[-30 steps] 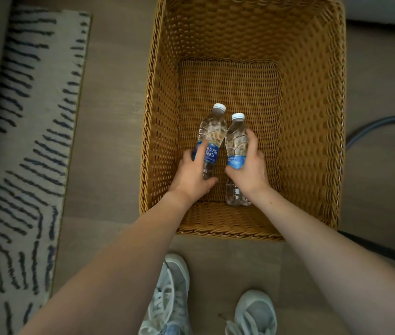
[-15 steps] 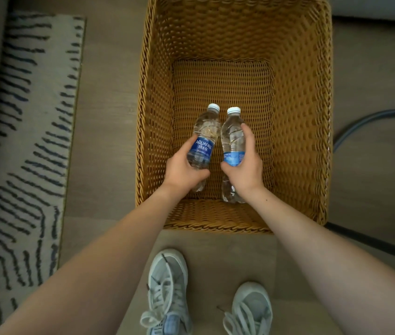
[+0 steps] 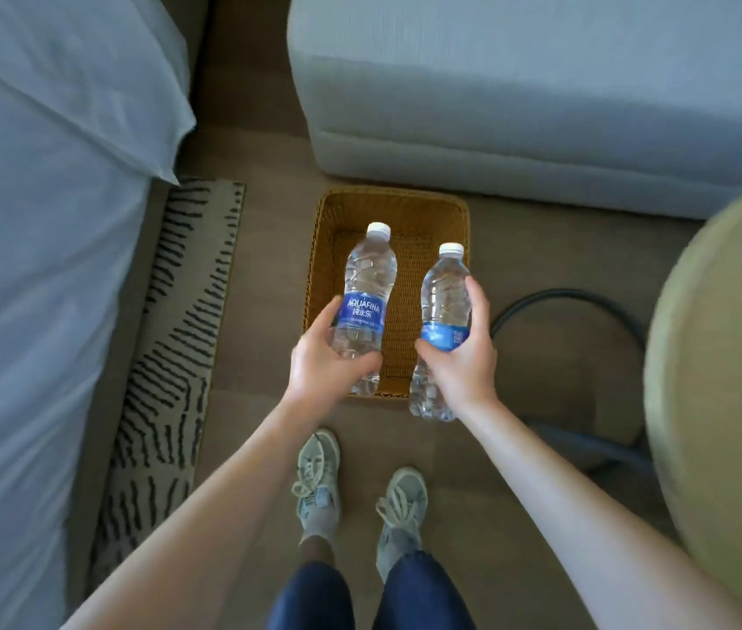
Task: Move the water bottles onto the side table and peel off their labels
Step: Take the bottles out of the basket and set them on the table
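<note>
Slipping is judged to be the first danger, because each bottle is gripped low on its body and the full upper part leans away from the hands. The left water bottle (image 3: 369, 270), of clear ribbed plastic with a white screw cap and a wide blue printed label, is wrapped by the fingers of the left hand (image 3: 328, 361). The right water bottle (image 3: 446, 293), of the same clear plastic with a narrower blue label band, is wrapped by the right hand (image 3: 464, 366). Both are held in the air over the brown woven wicker basket (image 3: 394, 195) and the wooden floor (image 3: 542, 266), not yet on the table.

The thin walls look soft and could be dented if they are squeezed harder, and little friction is expected from the smooth film labels. A dropped bottle could roll toward the white-sheeted bed (image 3: 42, 288) or the dark cable loop (image 3: 564, 295) on the floor.

The round, pale olive table (image 3: 723, 402) at the right edge is taken to be the goal. It is seen blurred, and its rim could be struck when the right water bottle is carried across. A bottle could also be tipped over if it is set down tilted.
</note>
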`<control>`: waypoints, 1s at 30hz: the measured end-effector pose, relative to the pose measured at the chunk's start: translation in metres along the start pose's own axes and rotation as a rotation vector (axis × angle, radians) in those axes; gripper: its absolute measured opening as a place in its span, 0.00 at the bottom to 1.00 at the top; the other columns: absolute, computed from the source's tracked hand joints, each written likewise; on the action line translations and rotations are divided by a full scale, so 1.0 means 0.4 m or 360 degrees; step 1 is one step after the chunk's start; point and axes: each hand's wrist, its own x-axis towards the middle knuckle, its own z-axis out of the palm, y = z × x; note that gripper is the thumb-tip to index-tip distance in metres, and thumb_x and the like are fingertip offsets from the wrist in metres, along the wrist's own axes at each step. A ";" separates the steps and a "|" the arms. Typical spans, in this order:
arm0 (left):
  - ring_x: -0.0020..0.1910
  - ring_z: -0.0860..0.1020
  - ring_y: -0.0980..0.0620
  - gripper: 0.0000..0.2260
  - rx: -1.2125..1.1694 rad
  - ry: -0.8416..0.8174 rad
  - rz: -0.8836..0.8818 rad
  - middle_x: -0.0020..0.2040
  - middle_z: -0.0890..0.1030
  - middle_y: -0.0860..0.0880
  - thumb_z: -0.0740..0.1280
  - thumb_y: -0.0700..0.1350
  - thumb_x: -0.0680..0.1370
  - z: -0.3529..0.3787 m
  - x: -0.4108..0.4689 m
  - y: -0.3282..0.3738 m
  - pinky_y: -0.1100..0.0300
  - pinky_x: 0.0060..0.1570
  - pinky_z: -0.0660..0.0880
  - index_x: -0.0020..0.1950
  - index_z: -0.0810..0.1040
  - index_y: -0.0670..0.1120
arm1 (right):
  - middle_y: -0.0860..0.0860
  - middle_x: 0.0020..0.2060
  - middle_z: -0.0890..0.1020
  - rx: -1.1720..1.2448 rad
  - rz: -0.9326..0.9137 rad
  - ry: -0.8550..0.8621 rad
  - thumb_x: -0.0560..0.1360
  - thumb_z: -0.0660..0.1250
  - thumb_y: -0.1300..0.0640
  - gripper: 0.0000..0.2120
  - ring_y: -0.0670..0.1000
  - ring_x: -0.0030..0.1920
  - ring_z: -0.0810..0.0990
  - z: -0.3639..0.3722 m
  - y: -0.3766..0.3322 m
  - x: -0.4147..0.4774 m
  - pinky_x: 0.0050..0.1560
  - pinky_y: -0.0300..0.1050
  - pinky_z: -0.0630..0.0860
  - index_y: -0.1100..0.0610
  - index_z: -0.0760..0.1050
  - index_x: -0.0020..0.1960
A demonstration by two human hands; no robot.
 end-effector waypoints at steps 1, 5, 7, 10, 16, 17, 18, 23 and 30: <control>0.49 0.84 0.58 0.44 -0.0008 0.0015 0.0006 0.53 0.85 0.54 0.79 0.46 0.61 -0.019 -0.063 0.078 0.56 0.53 0.81 0.75 0.66 0.52 | 0.47 0.73 0.72 0.0018 -0.0020 -0.0011 0.69 0.76 0.70 0.46 0.45 0.66 0.76 -0.041 -0.082 -0.038 0.61 0.38 0.77 0.46 0.60 0.79; 0.47 0.83 0.61 0.36 -0.0058 0.0078 0.0098 0.49 0.85 0.57 0.78 0.46 0.63 -0.094 -0.308 0.378 0.66 0.47 0.79 0.70 0.73 0.52 | 0.43 0.72 0.73 0.0069 -0.0133 0.0031 0.68 0.75 0.70 0.46 0.46 0.66 0.77 -0.200 -0.399 -0.190 0.62 0.39 0.77 0.44 0.61 0.78; 0.44 0.83 0.65 0.36 -0.0110 0.0110 0.0205 0.45 0.85 0.62 0.78 0.45 0.63 -0.128 -0.410 0.516 0.73 0.39 0.76 0.70 0.73 0.54 | 0.36 0.69 0.73 0.0130 -0.0247 0.0021 0.68 0.75 0.70 0.46 0.45 0.65 0.77 -0.278 -0.541 -0.247 0.64 0.44 0.77 0.42 0.62 0.77; 0.45 0.84 0.63 0.38 -0.0256 0.0089 0.0377 0.47 0.85 0.63 0.80 0.47 0.61 -0.180 -0.541 0.683 0.72 0.36 0.77 0.70 0.73 0.52 | 0.39 0.68 0.74 0.0208 -0.0418 0.0027 0.68 0.77 0.69 0.45 0.50 0.64 0.79 -0.380 -0.717 -0.312 0.64 0.55 0.78 0.40 0.62 0.75; 0.51 0.84 0.56 0.33 -0.0284 0.0091 0.0786 0.54 0.85 0.54 0.82 0.45 0.65 -0.259 -0.709 0.940 0.61 0.47 0.81 0.67 0.73 0.56 | 0.52 0.74 0.72 0.0389 -0.0801 -0.0038 0.70 0.77 0.69 0.46 0.56 0.70 0.75 -0.534 -0.961 -0.385 0.64 0.59 0.78 0.35 0.61 0.74; 0.52 0.84 0.56 0.33 -0.0272 0.0080 0.0853 0.55 0.84 0.54 0.82 0.43 0.66 -0.267 -0.734 0.977 0.60 0.49 0.81 0.67 0.72 0.55 | 0.52 0.74 0.71 0.0398 -0.0863 -0.0028 0.69 0.77 0.69 0.46 0.56 0.71 0.74 -0.553 -0.992 -0.396 0.64 0.57 0.79 0.36 0.61 0.75; 0.52 0.84 0.55 0.33 -0.0265 0.0075 0.0922 0.55 0.84 0.53 0.81 0.42 0.66 -0.274 -0.758 1.013 0.58 0.51 0.81 0.68 0.72 0.54 | 0.53 0.74 0.71 0.0411 -0.0929 -0.0003 0.69 0.78 0.69 0.47 0.56 0.70 0.76 -0.573 -1.022 -0.404 0.61 0.52 0.81 0.35 0.62 0.74; 0.54 0.83 0.53 0.33 -0.0255 0.0009 0.1174 0.55 0.84 0.52 0.81 0.39 0.66 -0.292 -0.830 1.139 0.50 0.56 0.80 0.67 0.72 0.53 | 0.53 0.62 0.81 0.0542 -0.1172 0.0122 0.68 0.79 0.69 0.47 0.48 0.58 0.83 -0.636 -1.136 -0.430 0.48 0.35 0.80 0.38 0.63 0.75; 0.51 0.84 0.51 0.33 -0.0262 -0.0103 0.1169 0.52 0.84 0.53 0.80 0.45 0.62 -0.252 -0.825 1.117 0.47 0.55 0.80 0.63 0.69 0.56 | 0.52 0.58 0.83 0.0666 -0.1164 0.0284 0.67 0.78 0.69 0.46 0.51 0.54 0.84 -0.639 -1.128 -0.479 0.47 0.38 0.80 0.41 0.63 0.74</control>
